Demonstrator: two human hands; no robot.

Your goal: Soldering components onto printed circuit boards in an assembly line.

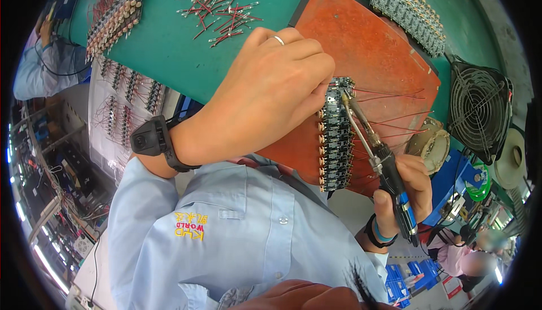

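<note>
A strip of small circuit boards (337, 146) lies on an orange-brown work board (378, 45), with thin red wires reaching out from its right side. My left hand (282, 78) is closed over the strip's upper left edge. Its fingertips are turned away, so whatever they pinch is hidden. In my right hand (416, 188) is a soldering iron (393, 183) with a thin metal guide tube along its shaft. The iron's tip meets the strip near its top, just right of my left fingers.
Loose red wires (226, 14) lie on the green mat (169, 45). More board panels (406, 14) stand at the far right and far left. A clear tray (101, 141) holds wired boards. To the right are a fan (480, 101), a round pot (430, 143) and a green spool (479, 183). Another person sits far left.
</note>
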